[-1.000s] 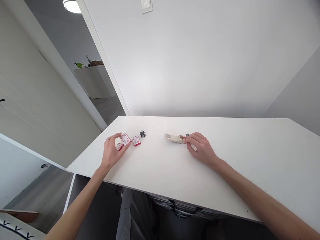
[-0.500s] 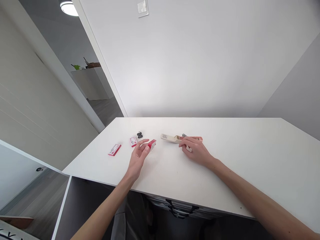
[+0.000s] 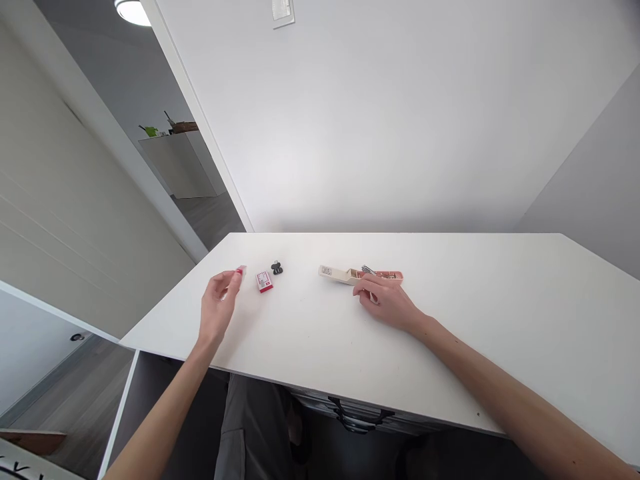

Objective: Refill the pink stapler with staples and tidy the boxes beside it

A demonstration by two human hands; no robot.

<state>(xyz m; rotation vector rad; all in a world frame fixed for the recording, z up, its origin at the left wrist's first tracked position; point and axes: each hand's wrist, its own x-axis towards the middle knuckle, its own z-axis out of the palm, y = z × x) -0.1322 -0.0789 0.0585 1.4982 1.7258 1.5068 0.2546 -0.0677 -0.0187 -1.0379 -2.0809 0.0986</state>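
Observation:
My left hand (image 3: 219,305) hovers over the left part of the white table (image 3: 450,320), fingers pinched on a small red-and-white box (image 3: 241,271). A second red-and-white box (image 3: 263,281) lies just right of it, with a small black clip (image 3: 277,268) behind that. A long beige stapler (image 3: 345,274) lies open at mid-table, its pink end (image 3: 389,275) pointing right and metal showing inside. My right hand (image 3: 387,305) rests against the stapler's near side, fingers curled and holding it down.
The table's near edge runs across below my forearms, with a dark drawer handle (image 3: 357,417) under it. A white wall (image 3: 380,120) stands behind the table. An open doorway (image 3: 165,167) lies at the left.
My left hand swung from mid-table, near the stapler, back to the left with a red-and-white box in its fingertips. The box that lay at far left no longer shows. My right hand barely shifted.

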